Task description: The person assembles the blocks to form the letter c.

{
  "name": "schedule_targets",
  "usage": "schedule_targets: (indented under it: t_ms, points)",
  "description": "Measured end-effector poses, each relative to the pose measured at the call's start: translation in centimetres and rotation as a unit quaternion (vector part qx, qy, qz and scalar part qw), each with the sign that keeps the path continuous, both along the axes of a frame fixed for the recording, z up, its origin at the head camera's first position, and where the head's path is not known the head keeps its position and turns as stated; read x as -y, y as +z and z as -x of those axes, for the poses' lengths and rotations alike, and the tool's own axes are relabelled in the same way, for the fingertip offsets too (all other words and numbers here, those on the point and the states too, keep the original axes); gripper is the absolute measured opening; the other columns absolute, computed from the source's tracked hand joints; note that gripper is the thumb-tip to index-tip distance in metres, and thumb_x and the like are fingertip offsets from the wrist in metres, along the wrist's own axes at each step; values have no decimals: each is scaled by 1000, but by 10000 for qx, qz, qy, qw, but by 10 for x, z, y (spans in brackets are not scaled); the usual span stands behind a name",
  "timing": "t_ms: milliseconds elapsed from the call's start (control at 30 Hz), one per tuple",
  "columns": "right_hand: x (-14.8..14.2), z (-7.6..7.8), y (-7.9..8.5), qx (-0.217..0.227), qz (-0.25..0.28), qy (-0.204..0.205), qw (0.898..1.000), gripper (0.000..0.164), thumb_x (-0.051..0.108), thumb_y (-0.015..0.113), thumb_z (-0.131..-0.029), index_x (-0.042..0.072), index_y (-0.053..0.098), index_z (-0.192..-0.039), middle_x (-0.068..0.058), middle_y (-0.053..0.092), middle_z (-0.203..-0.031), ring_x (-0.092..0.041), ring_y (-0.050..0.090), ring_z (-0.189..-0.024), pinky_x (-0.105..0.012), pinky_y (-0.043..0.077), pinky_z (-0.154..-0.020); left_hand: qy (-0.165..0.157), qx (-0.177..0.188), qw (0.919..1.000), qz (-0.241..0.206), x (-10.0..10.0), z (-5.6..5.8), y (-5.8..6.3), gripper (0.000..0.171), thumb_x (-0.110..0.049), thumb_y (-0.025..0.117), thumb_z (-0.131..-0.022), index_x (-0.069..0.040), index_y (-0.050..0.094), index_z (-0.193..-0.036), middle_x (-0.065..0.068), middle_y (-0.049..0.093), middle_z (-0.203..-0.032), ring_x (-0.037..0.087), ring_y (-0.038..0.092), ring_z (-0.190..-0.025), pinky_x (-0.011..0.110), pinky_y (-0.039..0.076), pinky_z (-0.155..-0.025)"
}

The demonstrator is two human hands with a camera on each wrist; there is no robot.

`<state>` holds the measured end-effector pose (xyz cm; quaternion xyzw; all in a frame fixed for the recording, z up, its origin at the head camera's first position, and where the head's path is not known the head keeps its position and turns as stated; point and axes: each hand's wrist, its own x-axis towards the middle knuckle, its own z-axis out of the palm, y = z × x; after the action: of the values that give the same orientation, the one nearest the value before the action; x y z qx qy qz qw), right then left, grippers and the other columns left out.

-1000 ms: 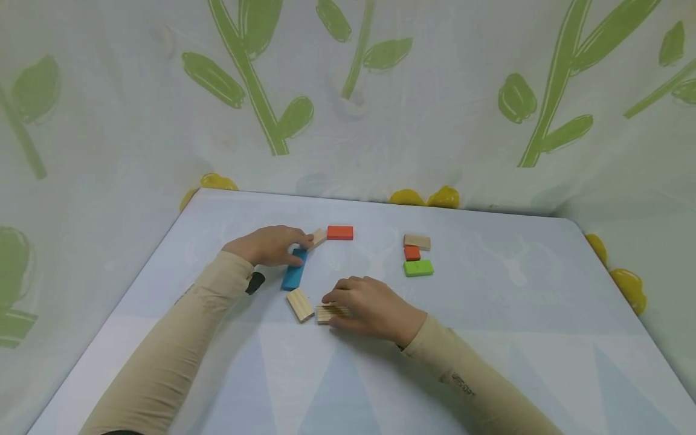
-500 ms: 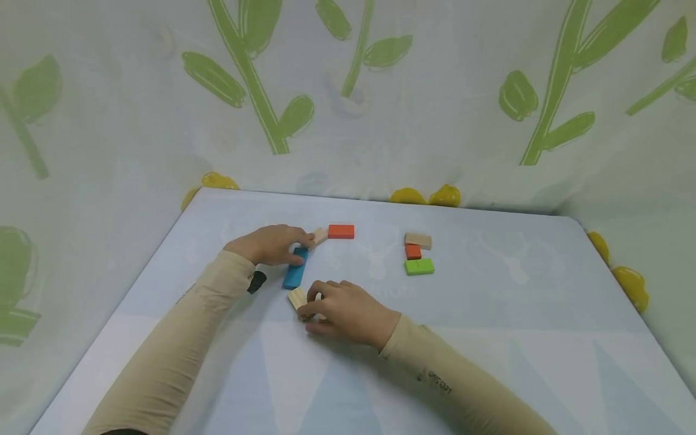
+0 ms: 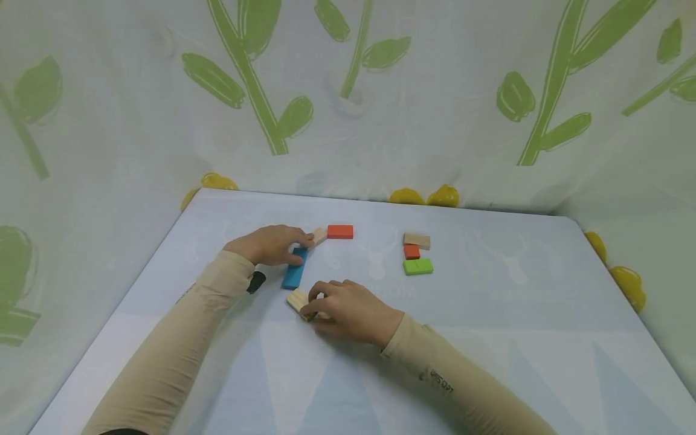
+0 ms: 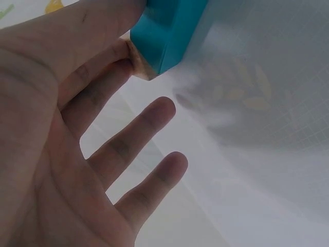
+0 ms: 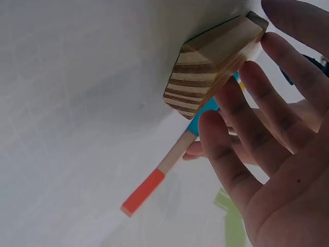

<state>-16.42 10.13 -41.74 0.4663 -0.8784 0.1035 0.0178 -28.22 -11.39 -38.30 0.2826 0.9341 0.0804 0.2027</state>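
Head view, left hand (image 3: 272, 244): fingers reaching out, thumb lying on the blue block (image 3: 292, 278), a fingertip touching the pale block (image 3: 319, 237) at its far end.
Head view, right hand (image 3: 353, 311): fingers bent low over the near end of the grained block (image 3: 295, 299), a flat wooden bar with lengthwise lines.
Red block: a smooth painted bar (image 3: 340, 232), end to end with the pale block.
Side cluster: a plain tan block (image 3: 417, 241), a short orange-red block (image 3: 411, 252) and a lime block (image 3: 418, 267), stacked close together down the tabletop.
Tabletop: smooth white covering (image 3: 489, 290) printed with pale blue triangles.
Sleeves: beige fabric, wrinkled on the left sleeve (image 3: 157, 362), dark lettering on the right sleeve (image 3: 451, 380).
Left wrist view: glossy, straight-edged blue face under the thumb; two fingertips on bare wood; last two fingers spread, touching nothing.
Right wrist view: thumb and fingers pinch the striped block (image 5: 193, 85), its end face banded in dark and light grain; beyond it, blue, pale and red bars join in line.
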Motion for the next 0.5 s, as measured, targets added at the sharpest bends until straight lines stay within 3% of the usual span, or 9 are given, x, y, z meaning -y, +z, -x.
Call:
schedule_targets:
  t_ms: [500]
  points:
    - [-6,0,1,234,-41,-19,9997,30,17,76,-93,23,74,-122,4,66,-123,-11,65,-107,-26,54,-92,29,18,10000,1,-1,0,0,52,-27,71,-97,-19,58,-146,6,45,-157,33,36,-146,58,32,-116]
